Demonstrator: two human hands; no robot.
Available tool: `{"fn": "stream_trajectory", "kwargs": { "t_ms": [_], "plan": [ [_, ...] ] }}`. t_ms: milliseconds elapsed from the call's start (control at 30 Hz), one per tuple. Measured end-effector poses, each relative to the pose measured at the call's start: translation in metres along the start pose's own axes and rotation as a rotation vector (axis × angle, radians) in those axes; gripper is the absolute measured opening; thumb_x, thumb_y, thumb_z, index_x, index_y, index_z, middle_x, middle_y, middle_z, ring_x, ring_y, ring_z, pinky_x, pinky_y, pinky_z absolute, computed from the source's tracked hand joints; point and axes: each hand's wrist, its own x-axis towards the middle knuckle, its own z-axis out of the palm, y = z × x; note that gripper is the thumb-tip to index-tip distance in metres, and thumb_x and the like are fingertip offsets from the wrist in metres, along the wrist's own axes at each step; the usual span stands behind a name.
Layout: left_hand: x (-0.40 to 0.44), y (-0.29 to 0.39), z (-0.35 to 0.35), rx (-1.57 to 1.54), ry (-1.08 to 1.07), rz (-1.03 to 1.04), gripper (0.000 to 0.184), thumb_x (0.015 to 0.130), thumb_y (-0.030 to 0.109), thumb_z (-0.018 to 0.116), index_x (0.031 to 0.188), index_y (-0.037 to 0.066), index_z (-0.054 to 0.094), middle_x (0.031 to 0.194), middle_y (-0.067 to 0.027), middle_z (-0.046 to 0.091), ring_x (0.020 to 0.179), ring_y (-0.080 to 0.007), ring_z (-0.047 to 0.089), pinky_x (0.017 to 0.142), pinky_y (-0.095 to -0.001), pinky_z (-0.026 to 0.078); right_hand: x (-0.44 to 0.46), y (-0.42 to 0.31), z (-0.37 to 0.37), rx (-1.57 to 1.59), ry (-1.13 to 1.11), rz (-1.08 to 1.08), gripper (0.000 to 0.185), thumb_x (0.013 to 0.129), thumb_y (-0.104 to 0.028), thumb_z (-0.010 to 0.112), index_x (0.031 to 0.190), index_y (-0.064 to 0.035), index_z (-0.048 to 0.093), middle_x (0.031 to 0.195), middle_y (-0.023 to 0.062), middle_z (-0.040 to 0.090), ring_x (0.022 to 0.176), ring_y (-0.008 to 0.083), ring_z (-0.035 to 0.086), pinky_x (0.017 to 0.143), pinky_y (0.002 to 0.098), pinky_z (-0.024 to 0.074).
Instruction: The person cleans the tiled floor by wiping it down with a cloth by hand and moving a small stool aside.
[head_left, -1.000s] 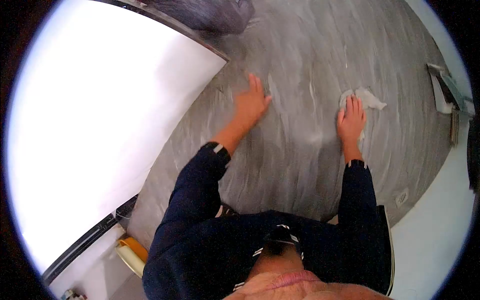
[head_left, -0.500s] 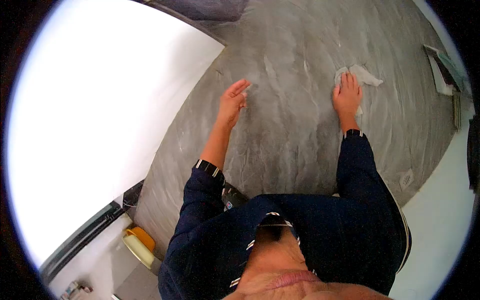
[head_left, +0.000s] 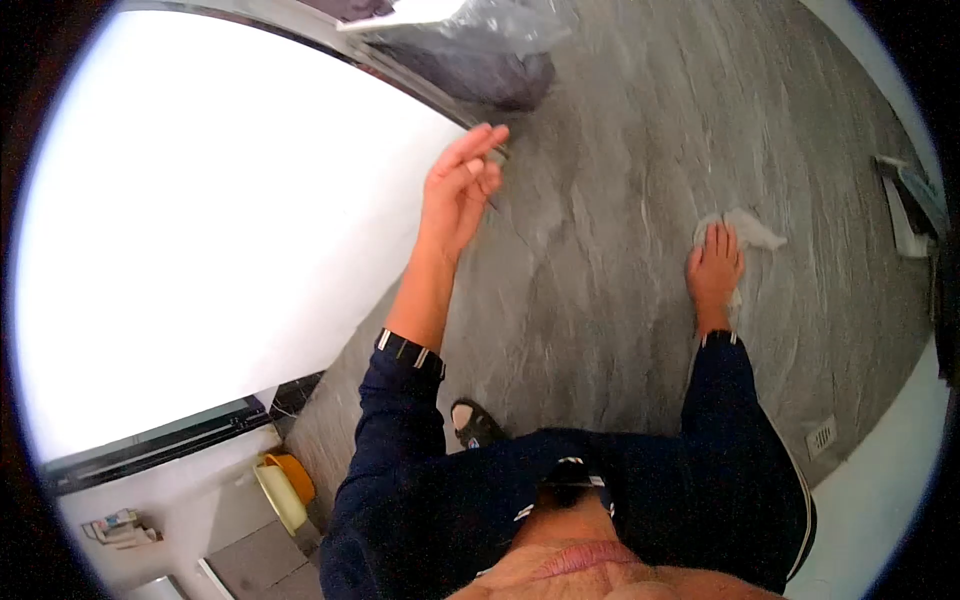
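Note:
My right hand [head_left: 716, 272] lies palm down on a crumpled white cloth [head_left: 756, 230] against the grey, streaked floor [head_left: 620, 240]. Its fingers point forward, stretched out flat, and the cloth sticks out past the fingertips and beside the wrist. My left hand [head_left: 462, 190] is raised in front of me, near the corner of the bright white panel. Two of its fingers stretch forward while the others are loosely bent, and nothing shows in it.
The bright white panel [head_left: 240, 240] fills the left side. A clear plastic bag [head_left: 510, 30] and a dark bundle [head_left: 500, 78] lie at the top. A floor drain [head_left: 821, 437] is at the right; yellow and orange basins [head_left: 285, 492] stand lower left. My shoe [head_left: 478, 424] is below.
The view has tilted forward, bringing the plastic bag and more of my shoe into sight. My left hand has moved nearer the panel's corner. My right hand stays on the cloth.

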Motion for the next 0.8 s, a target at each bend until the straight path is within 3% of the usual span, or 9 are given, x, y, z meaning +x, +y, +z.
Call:
{"fn": "stream_trajectory", "kwargs": {
  "t_ms": [133, 233, 300, 367, 400, 467, 533, 633, 800],
  "plan": [
    [0.056, 0.080, 0.040, 0.228, -0.045, 0.395, 0.059, 0.080, 0.021, 0.062, 0.132, 0.000, 0.043, 0.134, -0.0155, 0.048, 0.116, -0.0204, 0.049, 0.087, -0.0318, 0.040, -0.020, 0.003, 0.000, -0.028, -0.019, -0.014, 0.046, 0.086, -0.023, 0.052, 0.130, -0.0110, 0.047, 0.136, 0.0037, 0.046, 0.131, 0.0227, 0.036, 0.106, 0.0454, 0.0259],
    [0.097, 0.127, 0.086, 0.333, -0.016, 0.785, 0.051, 0.083, 0.016, 0.056, 0.130, 0.000, 0.045, 0.127, -0.0133, 0.051, 0.118, -0.0212, 0.047, 0.088, -0.0316, 0.038, -0.030, 0.013, -0.003, -0.019, -0.010, -0.023, 0.047, 0.086, -0.024, 0.051, 0.131, -0.0095, 0.047, 0.138, 0.0044, 0.044, 0.132, 0.0235, 0.035, 0.106, 0.0468, 0.0252],
    [0.144, 0.134, 0.067, 0.668, 0.081, 0.980, 0.045, 0.086, 0.016, 0.052, 0.127, -0.002, 0.047, 0.120, -0.0166, 0.054, 0.118, -0.0248, 0.046, 0.092, -0.0357, 0.036, -0.039, 0.017, -0.021, -0.004, -0.043, 0.021, 0.047, 0.086, -0.024, 0.051, 0.131, -0.0089, 0.047, 0.139, 0.0053, 0.043, 0.132, 0.0242, 0.034, 0.106, 0.0479, 0.0250],
    [0.182, 0.106, 0.050, 1.720, 0.389, 0.934, 0.052, 0.092, 0.036, 0.047, 0.129, 0.000, 0.046, 0.129, -0.0232, 0.047, 0.127, -0.0343, 0.037, 0.104, -0.0519, 0.024, -0.044, 0.020, -0.023, 0.003, -0.061, 0.022, 0.047, 0.087, -0.024, 0.051, 0.131, -0.0086, 0.047, 0.140, 0.0061, 0.042, 0.133, 0.0246, 0.033, 0.106, 0.0486, 0.0249],
    [0.197, 0.081, 0.019, 2.033, 0.228, 0.381, 0.062, 0.092, 0.048, 0.040, 0.131, 0.001, 0.043, 0.137, -0.0211, 0.041, 0.133, -0.0370, 0.028, 0.108, -0.0573, 0.015, -0.044, 0.021, -0.016, 0.003, -0.055, 0.003, 0.047, 0.087, -0.023, 0.051, 0.131, -0.0086, 0.047, 0.140, 0.0064, 0.042, 0.133, 0.0247, 0.033, 0.106, 0.0489, 0.0249],
    [0.183, 0.061, 0.007, 1.735, 0.430, 0.500, 0.065, 0.093, 0.049, 0.034, 0.134, -0.001, 0.040, 0.143, -0.0192, 0.036, 0.137, -0.0352, 0.024, 0.108, -0.0578, 0.013, -0.042, 0.018, -0.010, 0.009, -0.068, -0.007, 0.046, 0.088, -0.023, 0.050, 0.131, -0.0084, 0.047, 0.141, 0.0067, 0.042, 0.134, 0.0249, 0.032, 0.106, 0.0491, 0.0250],
    [0.176, 0.062, -0.002, 1.584, 0.423, 0.403, 0.057, 0.093, 0.035, 0.042, 0.136, -0.002, 0.038, 0.144, -0.0192, 0.035, 0.137, -0.0315, 0.026, 0.110, -0.0505, 0.017, -0.040, 0.009, -0.014, 0.019, -0.106, 0.012, 0.045, 0.089, -0.022, 0.050, 0.132, -0.0080, 0.046, 0.141, 0.0068, 0.041, 0.135, 0.0252, 0.031, 0.105, 0.0491, 0.0251],
    [0.185, 0.071, 0.011, 0.554, 0.379, 0.326, 0.052, 0.089, 0.014, 0.049, 0.137, -0.004, 0.036, 0.145, -0.0192, 0.034, 0.137, -0.0278, 0.028, 0.111, -0.0393, 0.020, -0.022, 0.003, -0.015, 0.042, -0.061, -0.004, 0.044, 0.090, -0.021, 0.049, 0.132, -0.0076, 0.046, 0.141, 0.0068, 0.041, 0.135, 0.0254, 0.030, 0.106, 0.0489, 0.0247],
    [0.170, 0.078, 0.011, 0.408, 0.251, 0.374, 0.052, 0.084, -0.004, 0.045, 0.135, -0.006, 0.037, 0.141, -0.0202, 0.039, 0.129, -0.0241, 0.040, 0.104, -0.0286, 0.029, -0.028, 0.007, -0.011, 0.050, -0.089, 0.029, 0.044, 0.089, -0.021, 0.050, 0.132, -0.0078, 0.045, 0.140, 0.0070, 0.041, 0.135, 0.0257, 0.030, 0.106, 0.0491, 0.0234]
  ]
}}
